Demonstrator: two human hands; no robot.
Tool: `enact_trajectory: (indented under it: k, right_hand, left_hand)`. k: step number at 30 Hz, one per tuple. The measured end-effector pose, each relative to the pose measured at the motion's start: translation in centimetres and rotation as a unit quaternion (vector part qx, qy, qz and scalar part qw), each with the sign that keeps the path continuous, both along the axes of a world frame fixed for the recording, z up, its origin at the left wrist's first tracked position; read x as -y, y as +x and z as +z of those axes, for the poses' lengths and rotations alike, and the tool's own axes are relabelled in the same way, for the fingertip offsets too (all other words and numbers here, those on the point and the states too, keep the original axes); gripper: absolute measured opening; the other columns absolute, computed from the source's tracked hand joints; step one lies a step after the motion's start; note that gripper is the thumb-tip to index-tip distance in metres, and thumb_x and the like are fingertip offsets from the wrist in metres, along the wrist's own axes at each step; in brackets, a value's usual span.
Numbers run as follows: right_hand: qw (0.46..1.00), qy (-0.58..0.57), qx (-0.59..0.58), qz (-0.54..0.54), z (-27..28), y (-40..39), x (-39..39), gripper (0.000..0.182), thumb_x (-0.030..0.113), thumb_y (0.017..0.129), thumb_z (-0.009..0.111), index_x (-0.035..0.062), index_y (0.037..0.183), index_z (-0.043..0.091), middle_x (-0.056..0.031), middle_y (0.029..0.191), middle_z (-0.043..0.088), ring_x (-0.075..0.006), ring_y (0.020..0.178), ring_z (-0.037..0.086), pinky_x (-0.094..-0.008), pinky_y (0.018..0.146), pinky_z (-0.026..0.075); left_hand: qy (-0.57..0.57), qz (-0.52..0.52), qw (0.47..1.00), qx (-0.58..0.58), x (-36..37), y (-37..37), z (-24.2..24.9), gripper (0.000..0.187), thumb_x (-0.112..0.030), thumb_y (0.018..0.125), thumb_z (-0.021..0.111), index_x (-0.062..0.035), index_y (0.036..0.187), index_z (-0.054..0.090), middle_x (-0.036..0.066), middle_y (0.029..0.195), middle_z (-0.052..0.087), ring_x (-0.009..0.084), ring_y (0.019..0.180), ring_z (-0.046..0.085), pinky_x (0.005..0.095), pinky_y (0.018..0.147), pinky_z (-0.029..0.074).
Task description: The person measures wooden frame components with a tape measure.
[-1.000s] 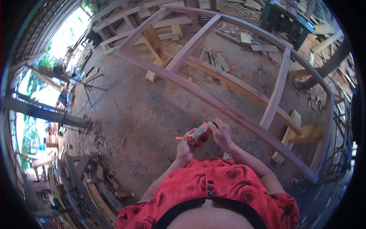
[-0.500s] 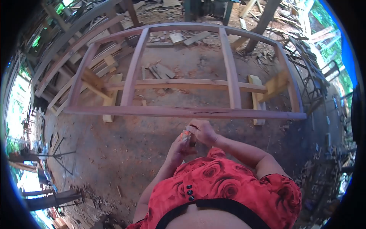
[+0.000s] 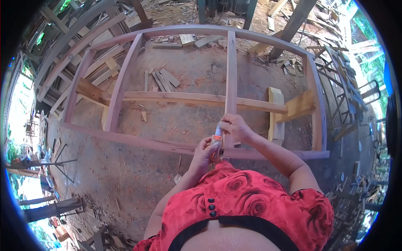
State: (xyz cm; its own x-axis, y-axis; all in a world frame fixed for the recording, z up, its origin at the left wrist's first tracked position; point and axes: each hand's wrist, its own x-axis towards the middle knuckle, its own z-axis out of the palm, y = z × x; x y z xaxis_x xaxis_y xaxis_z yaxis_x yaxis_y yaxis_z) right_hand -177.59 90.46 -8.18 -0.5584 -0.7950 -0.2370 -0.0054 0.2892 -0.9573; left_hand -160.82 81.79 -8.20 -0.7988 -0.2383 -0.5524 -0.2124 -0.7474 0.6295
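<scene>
A small bottle with an orange-and-white label (image 3: 216, 142) is upright in my left hand (image 3: 205, 154), whose fingers wrap round it. Just above it, my right hand (image 3: 235, 126) is closed in a pinch at the bottle's pale top; what exactly the fingers grip is too small to tell. Both hands are over the near rail of a reddish wooden frame (image 3: 159, 143), where a crosspiece (image 3: 230, 71) meets that rail.
Under the frame, a wooden beam (image 3: 176, 97) runs between yellowish supports (image 3: 275, 113). Wood offcuts (image 3: 165, 79) lie on the dusty floor. Stacked timber stands at the left, and a metal rack (image 3: 339, 79) at the right.
The frame appears nearer and lower in view, its near rail now under my hands. Both hands and the bottle have shifted slightly right, and my right hand is a little higher.
</scene>
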Motion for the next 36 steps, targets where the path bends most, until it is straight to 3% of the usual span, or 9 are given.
enact_trajectory:
  k: [6, 14, 16, 17, 20, 22, 23, 25, 36]
  right_hand:
    - [0.994, -0.011, -0.107, -0.019, -0.4, -12.9, 0.3, 0.019, 0.016, 0.081, 0.057, -0.0012, 0.076, 0.059, -0.0043, 0.065, 0.057, -0.0095, 0.060, 0.053, -0.0270, 0.053, 0.042]
    - [0.934, 0.030, -0.344, -0.095, 0.4, -29.3, 3.3, 0.023, 0.024, 0.078, 0.059, 0.0027, 0.071, 0.062, -0.0121, 0.068, 0.060, -0.0252, 0.066, 0.060, -0.0354, 0.060, 0.044]
    - [0.906, -0.004, -0.415, -0.088, 1.0, -32.2, 4.7, 0.019, 0.021, 0.082, 0.058, 0.0033, 0.076, 0.062, -0.0017, 0.061, 0.055, -0.0100, 0.057, 0.051, -0.0268, 0.056, 0.041]
    - [0.907, -0.009, -0.412, -0.082, 1.1, -33.7, 5.5, 0.019, 0.021, 0.082, 0.058, 0.0033, 0.076, 0.062, -0.0017, 0.061, 0.055, -0.0100, 0.057, 0.051, -0.0268, 0.056, 0.041]
    - [0.906, 0.033, -0.407, -0.109, 0.1, -39.3, 7.8, 0.021, 0.025, 0.081, 0.059, 0.0046, 0.078, 0.064, -0.0033, 0.063, 0.057, -0.0127, 0.059, 0.053, -0.0270, 0.058, 0.043]
    - [0.784, 0.065, -0.613, -0.070, -1.9, -44.3, 9.4, 0.020, 0.029, 0.077, 0.058, 0.0121, 0.079, 0.067, -0.0095, 0.077, 0.064, -0.0297, 0.076, 0.061, -0.0357, 0.070, 0.046]
    - [0.789, 0.053, -0.609, -0.061, -3.1, -46.7, 10.5, 0.020, 0.029, 0.077, 0.058, 0.0121, 0.079, 0.067, -0.0095, 0.077, 0.064, -0.0297, 0.076, 0.061, -0.0357, 0.070, 0.046]
    - [0.889, 0.083, -0.424, -0.153, -5.1, -50.9, 12.6, 0.022, 0.031, 0.076, 0.058, 0.0124, 0.081, 0.068, -0.0089, 0.077, 0.065, -0.0279, 0.075, 0.061, -0.0359, 0.068, 0.047]
    - [0.908, 0.034, -0.393, -0.139, -14.5, -61.3, 19.8, 0.029, 0.033, 0.076, 0.061, 0.0103, 0.092, 0.069, -0.0102, 0.093, 0.067, -0.0245, 0.090, 0.062, -0.0331, 0.080, 0.046]
  left_hand:
    - [-0.050, -0.014, 0.999, 0.015, -1.8, -4.3, -0.4, 0.041, -0.021, 0.083, 0.063, -0.0070, 0.118, 0.046, 0.005, 0.102, 0.055, 0.0113, 0.085, 0.055, 0.0271, 0.068, 0.049]
    - [-0.034, -0.043, 0.998, -0.024, -0.5, -4.2, -1.4, 0.044, -0.016, 0.083, 0.061, -0.0035, 0.121, 0.044, 0.009, 0.106, 0.056, 0.0150, 0.090, 0.058, 0.0292, 0.077, 0.049]
    - [-0.017, -0.027, 0.999, -0.020, -0.5, -4.5, -0.8, 0.045, -0.014, 0.083, 0.060, -0.0021, 0.123, 0.042, 0.009, 0.109, 0.055, 0.0138, 0.094, 0.056, 0.0277, 0.080, 0.047]
    - [-0.019, -0.019, 0.999, -0.018, -0.5, -4.8, -0.3, 0.045, -0.014, 0.083, 0.060, -0.0021, 0.123, 0.042, 0.009, 0.109, 0.055, 0.0138, 0.094, 0.056, 0.0277, 0.080, 0.047]
    - [0.007, 0.014, 1.000, -0.003, -0.7, -5.9, -0.7, 0.048, -0.011, 0.082, 0.062, -0.0017, 0.125, 0.044, 0.007, 0.107, 0.057, 0.0127, 0.094, 0.056, 0.0267, 0.081, 0.046]
    - [-0.017, 0.022, 1.000, 0.010, -0.8, -6.3, -1.1, 0.048, -0.011, 0.081, 0.063, -0.0014, 0.125, 0.045, 0.006, 0.108, 0.057, 0.0127, 0.094, 0.056, 0.0265, 0.081, 0.046]
    - [-0.035, 0.014, 0.999, 0.023, -0.7, -6.4, -1.1, 0.048, -0.010, 0.081, 0.063, -0.0010, 0.125, 0.045, 0.006, 0.108, 0.057, 0.0128, 0.093, 0.056, 0.0263, 0.081, 0.046]
    - [-0.030, 0.013, 0.999, 0.034, 0.1, -6.3, -0.7, 0.051, -0.011, 0.079, 0.065, 0.0001, 0.124, 0.046, 0.007, 0.107, 0.057, 0.0133, 0.092, 0.056, 0.0257, 0.081, 0.045]
    - [0.081, 0.164, 0.970, 0.161, -1.8, -3.1, -1.7, 0.060, -0.013, 0.070, 0.070, 0.0019, 0.123, 0.047, 0.012, 0.108, 0.059, 0.0207, 0.094, 0.061, 0.0331, 0.082, 0.051]
